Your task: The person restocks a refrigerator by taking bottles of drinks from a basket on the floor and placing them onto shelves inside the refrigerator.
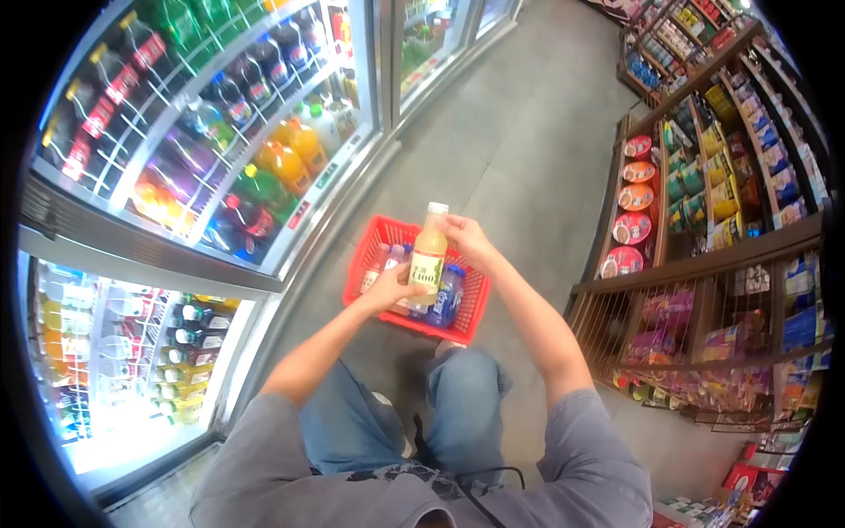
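Observation:
A bottle of pale yellow drink [429,255] with a white cap is held upright above a red basket [480,310]. My left hand [390,288] is wrapped round its lower part, at the label. Near the neck, the fingers of my right hand [465,238] are closed against the bottle's right side. Inside the basket, a blue container [450,295] stands at the right, and bottles with pinkish contents [377,268] are at the left, partly hidden by my left hand and the held bottle.
Lit drink coolers [387,132] line the left side, one with its door [158,224] across the view. Shelves of packets and round red-lidded tubs [632,228] stand on the right. Grey floor [510,132] runs between them. My knees are just below the basket.

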Demonstrator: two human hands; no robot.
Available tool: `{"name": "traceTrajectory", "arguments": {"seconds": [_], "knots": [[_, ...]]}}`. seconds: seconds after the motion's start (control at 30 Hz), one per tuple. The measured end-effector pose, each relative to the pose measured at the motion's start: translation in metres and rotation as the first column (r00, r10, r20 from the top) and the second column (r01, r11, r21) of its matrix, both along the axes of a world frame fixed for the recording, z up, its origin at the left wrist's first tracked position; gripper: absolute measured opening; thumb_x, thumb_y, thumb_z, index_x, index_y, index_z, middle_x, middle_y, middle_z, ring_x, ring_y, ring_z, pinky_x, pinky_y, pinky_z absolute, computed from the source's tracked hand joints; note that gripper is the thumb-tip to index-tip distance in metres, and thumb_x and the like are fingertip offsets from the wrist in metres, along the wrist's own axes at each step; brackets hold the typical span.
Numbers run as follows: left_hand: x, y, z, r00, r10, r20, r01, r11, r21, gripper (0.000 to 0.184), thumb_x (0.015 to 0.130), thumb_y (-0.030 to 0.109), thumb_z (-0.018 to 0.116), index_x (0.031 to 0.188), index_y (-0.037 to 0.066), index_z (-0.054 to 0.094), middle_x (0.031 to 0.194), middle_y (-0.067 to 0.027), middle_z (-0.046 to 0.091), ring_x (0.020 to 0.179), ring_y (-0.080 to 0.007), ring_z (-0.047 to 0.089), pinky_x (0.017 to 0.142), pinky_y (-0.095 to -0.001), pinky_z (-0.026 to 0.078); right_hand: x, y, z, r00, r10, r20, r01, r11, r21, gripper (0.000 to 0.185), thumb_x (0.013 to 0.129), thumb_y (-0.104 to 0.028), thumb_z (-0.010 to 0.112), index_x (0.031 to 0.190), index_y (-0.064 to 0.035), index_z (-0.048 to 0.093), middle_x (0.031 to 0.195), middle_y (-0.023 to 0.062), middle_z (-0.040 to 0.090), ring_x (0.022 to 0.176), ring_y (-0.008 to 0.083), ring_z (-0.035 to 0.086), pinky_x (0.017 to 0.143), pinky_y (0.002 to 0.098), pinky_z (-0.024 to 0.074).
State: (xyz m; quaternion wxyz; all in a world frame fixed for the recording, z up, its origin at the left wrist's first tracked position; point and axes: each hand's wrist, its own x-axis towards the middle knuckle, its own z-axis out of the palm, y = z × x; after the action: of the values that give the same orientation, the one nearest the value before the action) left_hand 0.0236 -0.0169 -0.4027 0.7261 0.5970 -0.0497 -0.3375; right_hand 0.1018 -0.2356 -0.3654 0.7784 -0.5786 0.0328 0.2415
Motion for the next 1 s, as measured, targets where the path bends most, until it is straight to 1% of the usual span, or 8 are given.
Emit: {"name": "traceTrajectory", "arguments": {"seconds": [0.17, 0.23, 0.4, 0.57, 0.63, 0.77, 0.9, 1.0], "knots": [[-0.023, 0.015, 0.123, 0.981, 0.141, -0.129, -0.137, 0.99, 0.045, 0.07, 0.083, 0.01, 0.076, 0.141, -0.004, 0.041, 0.134, -0.0143, 0.057, 0.124, -0.0217, 0.054, 0.106, -0.0374, 0.043, 0.005, 0.023, 0.091, 0.999, 0.036, -0.021, -0.036, 0.999, 0.01, 0.041, 0.095, -0.025, 0.065, 0.123, 0.004, 0.06, 0.109, 0.0101, 0.068, 0.096, 0.0172, 0.066, 0.085, 0.0308, 0.0533], [-0.036, 0.019, 0.163, 0.978, 0.202, -0.043, -0.203, 0.979, -0.034, 0.064, 0.085, 0.011, 0.074, 0.139, -0.003, 0.043, 0.132, -0.0132, 0.058, 0.122, -0.0213, 0.056, 0.104, -0.0366, 0.045, -0.005, 0.031, 0.127, 0.999, 0.035, -0.04, -0.034, 0.999, 0.016, 0.04, 0.095, -0.026, 0.065, 0.122, 0.0034, 0.061, 0.107, 0.0091, 0.068, 0.094, 0.0161, 0.066, 0.082, 0.0299, 0.053], [-0.06, 0.029, 0.273, 0.961, 0.261, -0.097, -0.267, 0.962, -0.06, 0.071, 0.084, 0.007, 0.075, 0.144, -0.003, 0.039, 0.133, -0.0118, 0.057, 0.124, -0.0196, 0.053, 0.104, -0.0358, 0.044, -0.024, 0.047, 0.248, 0.998, 0.023, -0.058, -0.024, 0.999, -0.026, 0.039, 0.095, -0.025, 0.064, 0.121, 0.0036, 0.061, 0.104, 0.008, 0.069, 0.09, 0.0148, 0.066, 0.08, 0.0296, 0.0528], [-0.089, 0.047, 0.374, 0.956, 0.293, -0.009, -0.293, 0.955, -0.043, 0.065, 0.084, 0.006, 0.074, 0.141, -0.001, 0.043, 0.13, -0.0112, 0.059, 0.119, -0.0194, 0.057, 0.1, -0.0352, 0.047, -0.05, 0.072, 0.369, 0.998, 0.067, 0.015, -0.066, 0.996, -0.068, 0.037, 0.096, -0.024, 0.063, 0.121, 0.0034, 0.062, 0.103, 0.0071, 0.069, 0.089, 0.0133, 0.065, 0.08, 0.0294, 0.0527], [-0.106, 0.058, 0.422, 0.954, 0.298, 0.033, -0.296, 0.954, -0.043, 0.068, 0.084, 0.006, 0.074, 0.143, -0.001, 0.041, 0.13, -0.0105, 0.059, 0.119, -0.0192, 0.057, 0.101, -0.0348, 0.047, -0.067, 0.086, 0.41, 0.998, 0.067, -0.005, -0.067, 0.998, 0.009, 0.035, 0.096, -0.022, 0.063, 0.12, 0.0028, 0.062, 0.102, 0.0068, 0.07, 0.089, 0.013, 0.065, 0.079, 0.0291, 0.0525], [-0.136, 0.082, 0.497, 0.945, 0.326, 0.033, -0.324, 0.945, -0.039, 0.079, 0.083, 0.012, 0.076, 0.148, -0.002, 0.034, 0.137, -0.0114, 0.054, 0.125, -0.0198, 0.052, 0.105, -0.0365, 0.043, -0.095, 0.114, 0.503, 0.997, 0.072, 0.008, -0.071, 0.996, -0.061, 0.034, 0.096, -0.022, 0.062, 0.121, 0.0022, 0.063, 0.101, 0.0067, 0.07, 0.089, 0.0133, 0.065, 0.08, 0.0292, 0.0527], [-0.161, 0.108, 0.569, 0.924, 0.378, 0.057, -0.38, 0.924, 0.029, 0.071, 0.085, 0.009, 0.073, 0.146, 0.001, 0.039, 0.129, -0.0072, 0.06, 0.121, -0.0171, 0.054, 0.101, -0.0334, 0.045, -0.114, 0.148, 0.581, 0.993, 0.116, 0.029, -0.114, 0.991, -0.066, 0.035, 0.096, -0.021, 0.064, 0.122, 0.0028, 0.062, 0.103, 0.0075, 0.07, 0.09, 0.0137, 0.065, 0.08, 0.0295, 0.0525], [-0.175, 0.127, 0.617, 0.896, 0.394, 0.207, -0.411, 0.911, 0.047, 0.067, 0.084, 0.019, 0.076, 0.142, 0.002, 0.046, 0.125, -0.0079, 0.062, 0.115, -0.0164, 0.056, 0.1, -0.034, 0.045, -0.124, 0.171, 0.642, 0.984, 0.159, 0.083, -0.157, 0.987, -0.032, 0.037, 0.096, -0.02, 0.063, 0.123, 0.0045, 0.06, 0.11, 0.009, 0.068, 0.098, 0.0145, 0.065, 0.091, 0.0304, 0.0496]]}}
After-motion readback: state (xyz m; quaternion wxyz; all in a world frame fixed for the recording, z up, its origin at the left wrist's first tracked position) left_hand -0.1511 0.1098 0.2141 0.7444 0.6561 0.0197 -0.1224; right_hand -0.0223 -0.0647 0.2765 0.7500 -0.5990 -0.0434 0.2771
